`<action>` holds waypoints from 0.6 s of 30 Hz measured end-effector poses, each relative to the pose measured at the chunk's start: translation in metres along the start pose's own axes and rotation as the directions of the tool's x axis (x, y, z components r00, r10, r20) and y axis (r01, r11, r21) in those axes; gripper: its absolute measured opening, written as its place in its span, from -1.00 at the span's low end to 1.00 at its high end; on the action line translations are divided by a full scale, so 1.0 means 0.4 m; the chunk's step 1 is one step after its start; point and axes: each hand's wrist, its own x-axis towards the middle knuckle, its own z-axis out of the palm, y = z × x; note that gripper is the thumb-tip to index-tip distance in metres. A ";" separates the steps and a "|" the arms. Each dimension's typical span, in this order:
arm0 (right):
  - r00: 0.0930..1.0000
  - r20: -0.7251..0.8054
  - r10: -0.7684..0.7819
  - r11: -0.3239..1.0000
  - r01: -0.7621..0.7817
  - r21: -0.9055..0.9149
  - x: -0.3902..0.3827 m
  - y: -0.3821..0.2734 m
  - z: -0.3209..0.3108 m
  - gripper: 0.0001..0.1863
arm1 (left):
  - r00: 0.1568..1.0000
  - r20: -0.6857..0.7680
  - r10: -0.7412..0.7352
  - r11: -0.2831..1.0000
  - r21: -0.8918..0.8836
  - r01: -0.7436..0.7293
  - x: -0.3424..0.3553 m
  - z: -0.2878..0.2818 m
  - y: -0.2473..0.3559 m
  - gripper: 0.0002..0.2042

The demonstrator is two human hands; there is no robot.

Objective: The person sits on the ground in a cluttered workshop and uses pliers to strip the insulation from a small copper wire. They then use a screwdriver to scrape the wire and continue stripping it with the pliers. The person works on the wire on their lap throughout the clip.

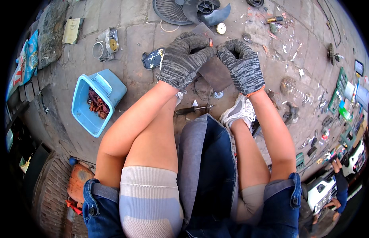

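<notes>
Both hands wear grey-black knitted gloves and meet over a flat brown metal plate [217,74] on the ground. My left hand [185,59] is closed in a pinch, with a small orange-red bit [211,42] showing at its fingertips; what it belongs to is hidden. My right hand [241,63] is also closed, thumb against fingers, its tips almost touching the left ones. Whatever it grips is too small to make out. Below the plate, between my shoes, lies a dark-handled screwdriver-like tool [193,110]. A black-and-silver part [153,59] rests beside my left hand.
A light-blue bucket [120,85] lies tipped at left, holding reddish wire scraps. Beyond it sits a metal housing [109,44]. A black fan blade [214,16] and grille [168,10] lie ahead. At right are a plastic bottle [294,88], a green tool case [338,89] and scattered scraps.
</notes>
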 end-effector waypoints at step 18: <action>0.996 0.048 0.076 0.876 -0.089 0.474 -0.012 0.002 0.004 -0.80 | 0.995 -0.021 0.095 0.992 0.091 -0.093 -0.010 0.013 0.025 -0.87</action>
